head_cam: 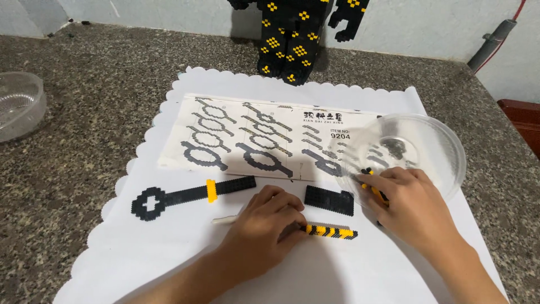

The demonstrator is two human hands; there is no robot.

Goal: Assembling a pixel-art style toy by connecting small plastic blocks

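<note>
Granite-speckled surface (84, 135), grey-brown, seen from the head camera. White scalloped paper mat (169, 247) spread across it; printed instruction sheet (247, 135) lies on the mat's far half. Left hand (264, 225) curled shut, fingertips pinching the near end of a short yellow-and-black striped brick strip (332, 231) that lies flat on the mat. Pale stick-like tool (225, 220) pokes out from under that hand. Right hand (408, 205) closed around a small yellow-and-black brick piece (371, 188), resting at the rim of a clear plastic bowl (427, 152). Flat black brick block (329, 200) sits between the two hands. Long black brick handle with a yellow band and a looped end (185, 197) lies well left. Black-and-yellow brick figure (289, 42) stands at the back; second clear bowl (17, 104) far left.
</note>
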